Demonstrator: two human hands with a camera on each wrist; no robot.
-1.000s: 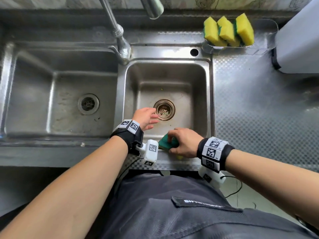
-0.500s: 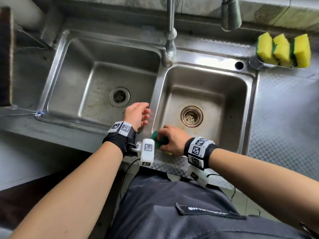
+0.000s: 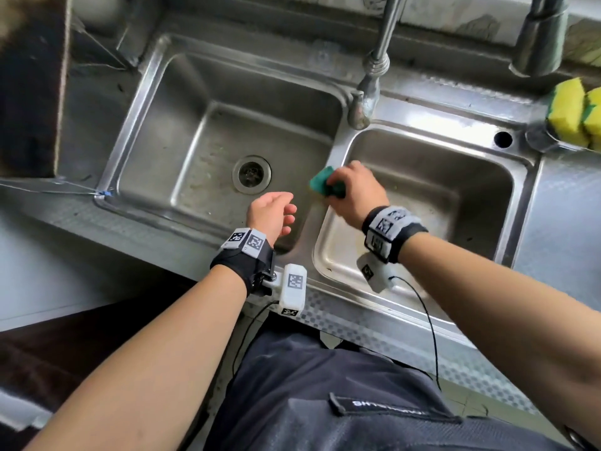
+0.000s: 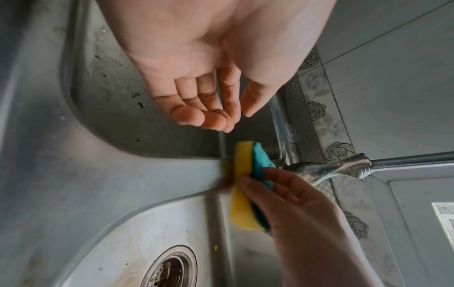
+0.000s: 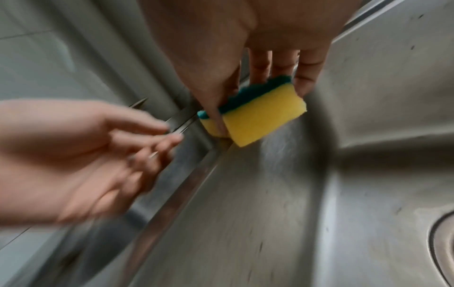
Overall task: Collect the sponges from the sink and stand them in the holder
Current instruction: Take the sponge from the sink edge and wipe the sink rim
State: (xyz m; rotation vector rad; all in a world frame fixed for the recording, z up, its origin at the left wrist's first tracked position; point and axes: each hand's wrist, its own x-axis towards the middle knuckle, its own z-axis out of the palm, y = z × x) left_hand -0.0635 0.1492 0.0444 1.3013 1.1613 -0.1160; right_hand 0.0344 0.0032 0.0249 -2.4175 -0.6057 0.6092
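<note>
My right hand (image 3: 353, 190) grips a yellow sponge with a green scouring side (image 3: 323, 183) (image 4: 245, 186) (image 5: 258, 118), thumb on one face and fingers on the other. It hangs above the divider between the two steel basins (image 3: 320, 216). My left hand (image 3: 271, 213) (image 4: 211, 108) (image 5: 86, 155) hovers empty over the left basin (image 3: 201, 151), fingers relaxed, just left of the sponge. At the far right edge, yellow-green sponges (image 3: 572, 115) stand upright in the holder (image 3: 540, 139) behind the right basin (image 3: 455, 196).
The faucet (image 3: 370, 89) rises behind the divider, and its spout head (image 3: 540, 37) hangs at upper right. Each basin has a drain, with the left drain (image 3: 251, 174) showing in the head view. A textured steel counter (image 3: 566, 229) runs to the right. A dark block (image 3: 29, 89) stands at far left.
My right hand has lifted the sponge from the near wall of the right basin up and away, over the divider. My left hand shifted left over the left basin. The head view swung left.
</note>
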